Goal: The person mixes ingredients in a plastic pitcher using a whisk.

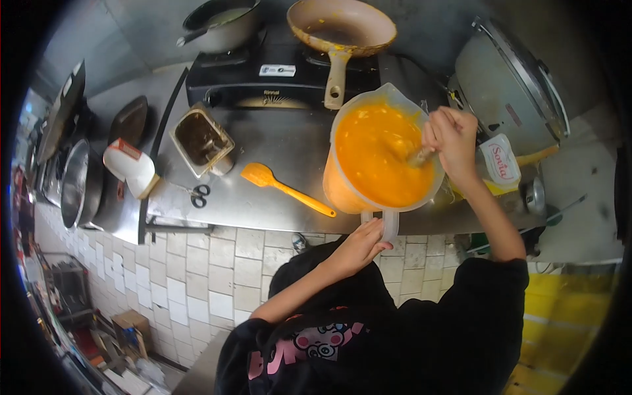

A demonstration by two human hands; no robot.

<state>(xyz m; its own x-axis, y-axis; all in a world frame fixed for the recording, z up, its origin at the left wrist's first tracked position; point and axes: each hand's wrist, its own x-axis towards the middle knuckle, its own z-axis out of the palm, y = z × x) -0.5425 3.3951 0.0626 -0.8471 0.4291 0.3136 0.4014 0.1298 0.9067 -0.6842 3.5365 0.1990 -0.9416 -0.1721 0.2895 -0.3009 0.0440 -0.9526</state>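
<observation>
- Jug (336,187): translucent plastic, on the table (289,146) near its front edge, below the frying pan handle in view. Spout toward the stove, handle toward the person.
- Orange liquid (378,151) sits high in the jug; swirl marks and pale flecks on the surface.
- Left hand (359,250): at the jug handle, fingers closed on it. Grip partly hidden by the hand itself.
- Right hand (453,141): over the jug's right rim, fingers curled into a fist around a stirring tool (420,158). Tool slants down into the liquid; lower end submerged, can't tell its type.
- Spatula (286,189): orange, flat on the table just left of the jug, blade pointing away to the left, handle end near the jug base.
- Metal container (184,154): rectangular, left of the spatula, dark inside, with a utensil in it.
- Scissors (199,196): black handles, near the front edge, below the container.
- Stove (240,89): black, two pans on top. Pot (230,33) on the left burner, frying pan (342,16) on the right, its handle pointing at the person.
- Large pot (497,85): grey, right of the stove.
- Pack marked "Sovia" (501,161): between the right forearm and the large pot.
- Metal bowl (82,184): far left.
</observation>
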